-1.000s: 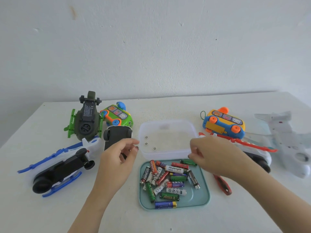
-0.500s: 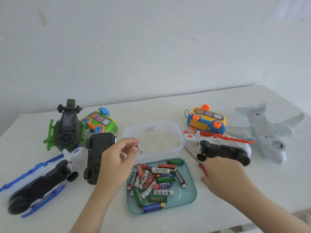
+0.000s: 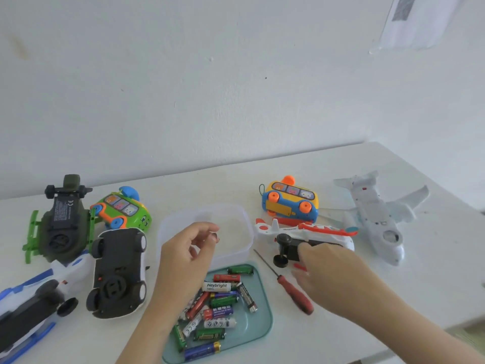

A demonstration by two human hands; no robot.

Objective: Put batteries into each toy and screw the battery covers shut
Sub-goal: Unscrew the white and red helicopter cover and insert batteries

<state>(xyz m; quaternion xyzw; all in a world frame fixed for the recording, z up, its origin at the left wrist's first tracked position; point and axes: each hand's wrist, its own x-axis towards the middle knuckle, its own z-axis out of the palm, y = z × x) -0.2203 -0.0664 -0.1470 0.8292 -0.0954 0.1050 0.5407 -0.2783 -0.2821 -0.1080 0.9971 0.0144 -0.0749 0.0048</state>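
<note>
Several toys lie belly-up on the white table (image 3: 341, 164). My right hand (image 3: 325, 274) reaches over the black underside of the red and white helicopter (image 3: 317, 231), its fairly straight fingers touching it. A red-handled screwdriver (image 3: 295, 294) lies just left of that hand. My left hand (image 3: 186, 253) hovers over the clear plastic container (image 3: 245, 245), thumb and forefinger close together; whether they pinch anything is too small to tell. Below it, loose batteries (image 3: 223, 302) lie in a teal tray (image 3: 265, 324).
To the left are an upturned car (image 3: 118, 271), a blue and white helicopter (image 3: 29, 308), a dark green helicopter (image 3: 63, 222) and a green bus (image 3: 126, 211). A yellow and blue bus (image 3: 291, 202) and a white plane (image 3: 378, 222) lie to the right, near the table's edge.
My right hand left the battery tray, passed the screwdriver and reached the red and white helicopter. My left hand moved from beside the car to above the container. The view swung right.
</note>
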